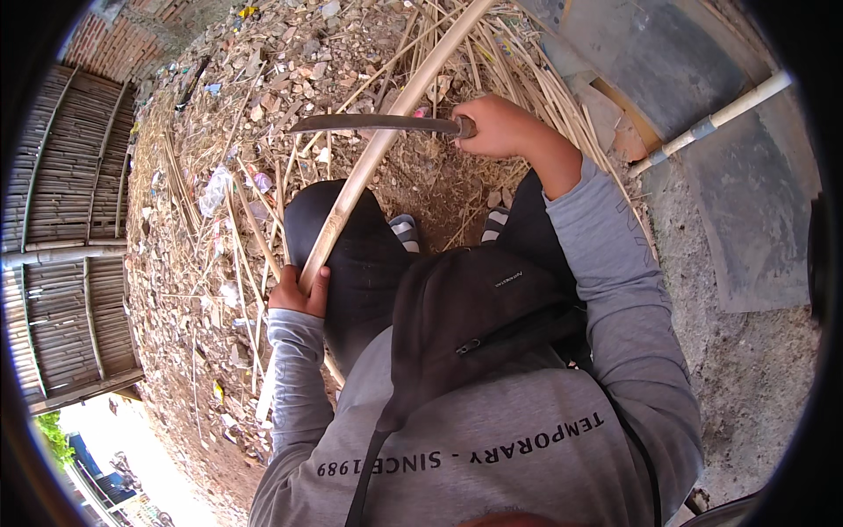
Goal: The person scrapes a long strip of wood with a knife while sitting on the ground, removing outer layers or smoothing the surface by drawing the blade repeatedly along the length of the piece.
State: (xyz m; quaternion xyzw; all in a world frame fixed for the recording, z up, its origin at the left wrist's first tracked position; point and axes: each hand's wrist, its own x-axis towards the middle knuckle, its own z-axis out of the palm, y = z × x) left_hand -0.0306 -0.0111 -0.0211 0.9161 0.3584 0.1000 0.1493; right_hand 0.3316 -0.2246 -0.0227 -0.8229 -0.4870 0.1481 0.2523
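Note:
My left hand [300, 292] is closed round the near end of a long split bamboo strip [345, 209]. The strip slants away over my left thigh toward the top of the view. In my right hand [499, 132] is the handle of a machete, which my fingers mostly hide. The machete's dark, slightly curved blade [373, 123] lies crosswise over the bamboo, its tip pointing left. Whether the blade touches the strip or hovers just above it, I cannot tell.
Thin bamboo strips [518, 79] lie in a heap beyond my right hand. Rubble and litter [211, 193] cover the ground at left, near a bamboo-slat wall [66, 167]. Dark sheets [746, 193] and a pale pole [720, 119] lie to the right. A black bag [492, 299] rests against my front.

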